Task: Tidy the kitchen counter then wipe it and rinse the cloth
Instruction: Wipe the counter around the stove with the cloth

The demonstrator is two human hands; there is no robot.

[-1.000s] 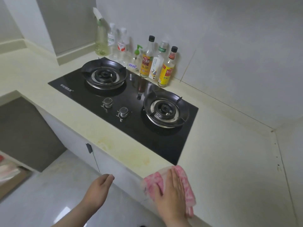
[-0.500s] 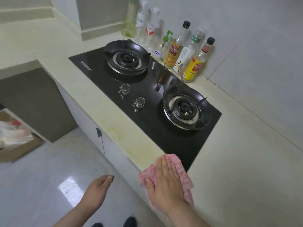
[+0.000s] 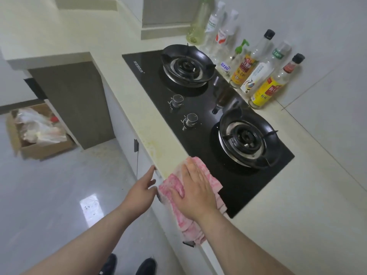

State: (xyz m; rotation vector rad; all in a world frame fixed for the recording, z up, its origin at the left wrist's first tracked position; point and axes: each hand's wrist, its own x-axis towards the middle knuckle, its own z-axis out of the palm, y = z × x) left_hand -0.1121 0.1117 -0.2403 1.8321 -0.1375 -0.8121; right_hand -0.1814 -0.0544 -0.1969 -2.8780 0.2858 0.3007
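Cream counter point(image 3: 297, 225) fills the frame's right side around a black gas hob point(image 3: 200, 108). At lower centre, the right hand point(image 3: 195, 192) presses flat, fingers straight, on the pink cloth point(image 3: 174, 187) at the counter's front edge. Just left, the left hand point(image 3: 142, 190) reaches toward that edge, fingers extended, holding nothing.

hob point(image 3: 198, 124), black glass: white brand mark printed at its far left corner, letters too small to read. small pump bottle point(image 3: 231, 60): blue-and-white label, characters blurred. black-capped bottle point(image 3: 249, 62): red and yellow label with large chinese characters, not legible. clear bottle with green band point(image 3: 262, 70): white characters on the band and a white label with a bird-like drawing, text unreadable. bottle with yellow label point(image 3: 272, 84): red panel with chinese characters, unreadable. two rear bottles: labels blurred. no numbers legible anywhere.
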